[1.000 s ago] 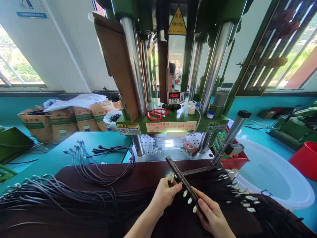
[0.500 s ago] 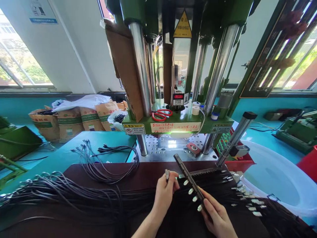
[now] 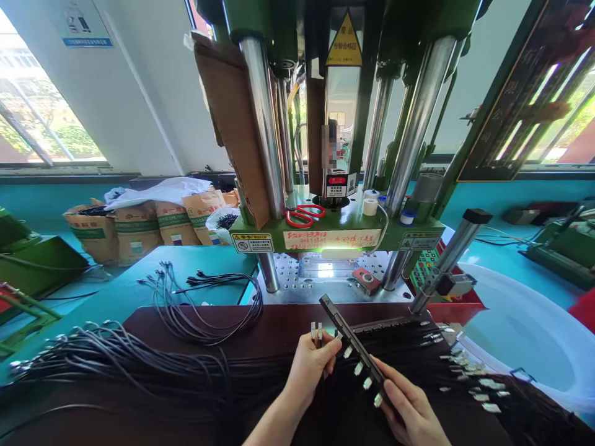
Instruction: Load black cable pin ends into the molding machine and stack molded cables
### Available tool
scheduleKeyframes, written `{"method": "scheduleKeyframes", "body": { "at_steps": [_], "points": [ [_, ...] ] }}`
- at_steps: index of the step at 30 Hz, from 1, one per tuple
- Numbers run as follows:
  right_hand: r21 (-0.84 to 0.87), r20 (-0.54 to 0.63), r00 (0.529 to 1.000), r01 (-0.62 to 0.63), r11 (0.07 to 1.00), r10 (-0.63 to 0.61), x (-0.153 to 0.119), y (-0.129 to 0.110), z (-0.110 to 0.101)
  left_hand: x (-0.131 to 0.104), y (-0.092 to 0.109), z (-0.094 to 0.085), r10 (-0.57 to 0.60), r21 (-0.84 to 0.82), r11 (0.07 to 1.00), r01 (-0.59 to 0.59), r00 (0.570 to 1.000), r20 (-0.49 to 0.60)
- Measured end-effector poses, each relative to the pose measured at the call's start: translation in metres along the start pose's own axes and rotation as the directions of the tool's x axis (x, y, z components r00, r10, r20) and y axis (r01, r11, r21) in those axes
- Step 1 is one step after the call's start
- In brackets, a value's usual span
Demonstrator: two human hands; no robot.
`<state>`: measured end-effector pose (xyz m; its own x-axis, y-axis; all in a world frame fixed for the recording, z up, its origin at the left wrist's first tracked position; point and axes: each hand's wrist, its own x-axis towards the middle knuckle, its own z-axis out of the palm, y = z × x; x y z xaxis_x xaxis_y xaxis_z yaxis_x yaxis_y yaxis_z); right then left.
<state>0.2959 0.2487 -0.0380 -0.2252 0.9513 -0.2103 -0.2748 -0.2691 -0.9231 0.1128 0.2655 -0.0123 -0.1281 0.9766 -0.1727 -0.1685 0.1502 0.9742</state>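
Gripping bar [image 3: 351, 337], diag. over table [image 3: 281, 322] in front of press [image 3: 343, 218], w/ fingers of R hand [image 3: 409, 399]. Pinching 2 plugs [image 3: 320, 331] upright w/ fingers of L hand [image 3: 310, 364], thumb by bar's edge.

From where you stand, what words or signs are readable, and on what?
"產品 檢驗合格証": yellow triangle.
"警告/WARNING": left label.
"禁止触摸": black-and-red sign, rest too small.
"有限公司": dark wall board.
Too small or blurred: red handwritten note, right label, wall poster, print on sacks, mark on dark bar.
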Motion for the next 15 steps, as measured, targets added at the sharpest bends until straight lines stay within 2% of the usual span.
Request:
{"method": "scheduleKeyframes", "body": {
  "at_steps": [5, 10, 12, 15],
  "points": [
    [0.013, 0.018, 1.0, -0.02, 1.0, 0.019, -0.002, 0.0, 0.004, 0.001, 0.002, -0.002, -0.024, 0.004, 1.0, 0.024, 1.0, 0.014],
    [-0.203, 0.015, 0.998, 0.061, 0.977, -0.06, -0.007, -0.003, 0.011, 0.003, 0.001, -0.007, -0.072, 0.008, 0.997, 0.071, 0.997, 0.042],
    [-0.236, 0.027, 0.998, 0.07, 0.969, -0.065, -0.006, -0.003, 0.01, 0.003, 0.001, -0.009, -0.051, 0.026, 0.998, 0.05, 0.998, 0.033],
    [-0.14, 0.053, 0.998, 0.024, 0.99, -0.017, -0.001, -0.001, 0.004, 0.003, 0.005, -0.013, 0.051, 0.057, 0.997, -0.05, 0.999, -0.012]
  ]
}}
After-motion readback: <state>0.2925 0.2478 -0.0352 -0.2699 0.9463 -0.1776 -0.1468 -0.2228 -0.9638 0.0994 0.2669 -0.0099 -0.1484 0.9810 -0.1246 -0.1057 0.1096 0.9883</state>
